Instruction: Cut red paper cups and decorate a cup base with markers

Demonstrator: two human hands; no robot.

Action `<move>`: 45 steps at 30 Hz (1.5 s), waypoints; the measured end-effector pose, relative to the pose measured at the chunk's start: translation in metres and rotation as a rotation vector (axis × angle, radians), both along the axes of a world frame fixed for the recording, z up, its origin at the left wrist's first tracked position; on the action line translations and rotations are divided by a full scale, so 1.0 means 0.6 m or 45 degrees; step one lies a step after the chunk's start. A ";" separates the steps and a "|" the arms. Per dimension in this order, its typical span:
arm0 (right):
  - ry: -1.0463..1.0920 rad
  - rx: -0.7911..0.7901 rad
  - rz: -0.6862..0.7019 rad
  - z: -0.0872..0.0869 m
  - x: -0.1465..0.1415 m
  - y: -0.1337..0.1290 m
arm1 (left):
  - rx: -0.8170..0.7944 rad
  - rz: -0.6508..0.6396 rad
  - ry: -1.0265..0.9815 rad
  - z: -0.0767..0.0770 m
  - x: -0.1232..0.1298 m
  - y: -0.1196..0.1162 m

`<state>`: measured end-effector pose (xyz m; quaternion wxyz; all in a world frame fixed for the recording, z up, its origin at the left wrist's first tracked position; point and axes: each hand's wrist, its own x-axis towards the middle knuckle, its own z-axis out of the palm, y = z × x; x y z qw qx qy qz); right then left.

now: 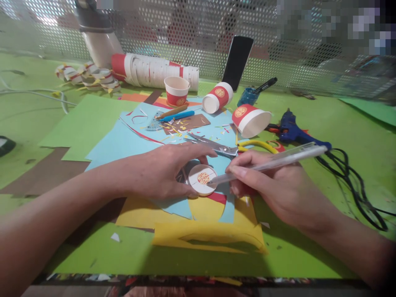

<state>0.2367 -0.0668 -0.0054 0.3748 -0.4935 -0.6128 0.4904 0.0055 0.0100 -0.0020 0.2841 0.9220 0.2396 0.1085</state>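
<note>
My left hand [161, 171] curls thumb and fingers around a small round white paper piece [201, 183] that has a raised rim and a gold patterned emblem at its middle. Thin dark lines show on its face beside the emblem. In my right hand [275, 185] is a clear pen [293, 156], slanted, its tip at the right part of the emblem. Just beyond both hands lies a pair of scissors [227, 149] with yellow handles, blades pointing left. Sheets of light blue paper [108, 142] and yellow paper [139, 212] lie beneath the hands.
Red-and-white paper cups [177, 90] and a long cup stack [161, 70] stand or lie behind. A phone [237, 62] leans against the mesh screen [204, 24]. At right are a blue glue gun [291, 128] and its black cord [352, 177]. Paper scraps [179, 126] surround craft knives [177, 116].
</note>
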 end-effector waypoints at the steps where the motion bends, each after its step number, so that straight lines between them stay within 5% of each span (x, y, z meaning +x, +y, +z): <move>1: -0.010 0.003 0.008 0.000 0.000 0.000 | 0.001 0.003 0.005 0.000 0.000 0.000; 45: -0.012 -0.010 -0.006 0.004 -0.002 -0.001 | -0.022 0.006 0.032 0.000 -0.001 0.001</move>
